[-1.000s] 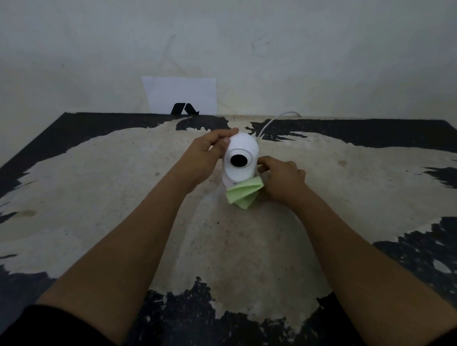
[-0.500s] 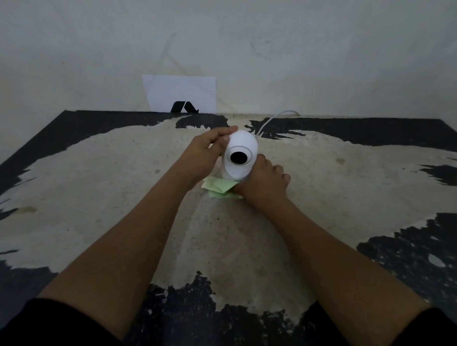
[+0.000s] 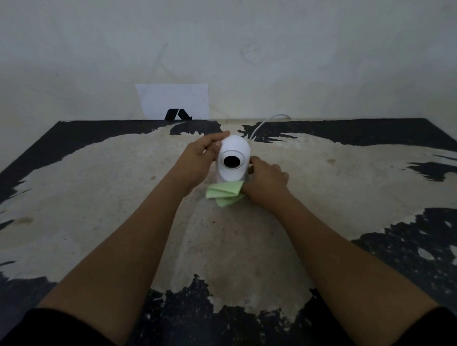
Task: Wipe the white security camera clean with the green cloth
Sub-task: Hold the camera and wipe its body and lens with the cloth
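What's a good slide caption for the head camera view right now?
Left hand steadies the white security camera on the worn table while the right hand wipes its base with the green cloth.

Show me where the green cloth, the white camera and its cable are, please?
green cloth (image 3: 225, 192), head view, on its folded middle
white security camera (image 3: 236, 147), head view, on its shell above the lens
cable (image 3: 262, 123), head view, on its curve behind the camera

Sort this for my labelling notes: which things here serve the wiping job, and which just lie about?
In use:
security camera
green cloth
left hand
right hand

Just there:
white cable
sheet of paper against the wall
worn table
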`<state>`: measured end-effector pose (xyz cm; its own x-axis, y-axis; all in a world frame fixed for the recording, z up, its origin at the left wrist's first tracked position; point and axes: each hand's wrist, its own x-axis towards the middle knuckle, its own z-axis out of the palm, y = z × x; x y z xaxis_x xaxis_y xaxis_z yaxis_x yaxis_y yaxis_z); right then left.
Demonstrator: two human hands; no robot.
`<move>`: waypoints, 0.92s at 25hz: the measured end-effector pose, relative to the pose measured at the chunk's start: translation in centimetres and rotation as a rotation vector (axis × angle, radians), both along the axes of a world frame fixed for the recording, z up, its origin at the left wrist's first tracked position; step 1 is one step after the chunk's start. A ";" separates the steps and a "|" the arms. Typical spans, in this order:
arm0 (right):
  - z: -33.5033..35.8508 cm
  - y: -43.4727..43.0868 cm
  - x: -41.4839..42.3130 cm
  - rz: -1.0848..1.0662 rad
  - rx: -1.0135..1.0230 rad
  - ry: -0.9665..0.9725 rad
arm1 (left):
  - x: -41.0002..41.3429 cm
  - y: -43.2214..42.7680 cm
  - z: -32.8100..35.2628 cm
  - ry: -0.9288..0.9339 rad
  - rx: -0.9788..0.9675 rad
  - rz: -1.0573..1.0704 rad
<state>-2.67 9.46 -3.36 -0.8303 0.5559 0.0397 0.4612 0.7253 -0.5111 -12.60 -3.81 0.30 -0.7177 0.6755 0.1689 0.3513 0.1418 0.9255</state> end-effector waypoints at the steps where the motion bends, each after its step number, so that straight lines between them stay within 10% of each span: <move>1: 0.0 -0.6 0.0 -0.006 -0.002 0.022 | 0.0 0.0 0.1 -0.003 0.005 -0.004; 12: 3.5 0.3 4.5 0.127 -0.115 0.151 | 2.1 -0.9 1.8 -0.127 0.000 0.052; 18: 6.8 -1.0 4.8 0.324 -0.108 0.074 | 5.4 -4.4 1.3 0.285 -0.278 -0.063; 23: 8.5 -1.1 4.6 0.400 -0.229 0.116 | 4.2 -3.6 0.1 0.337 -0.137 0.186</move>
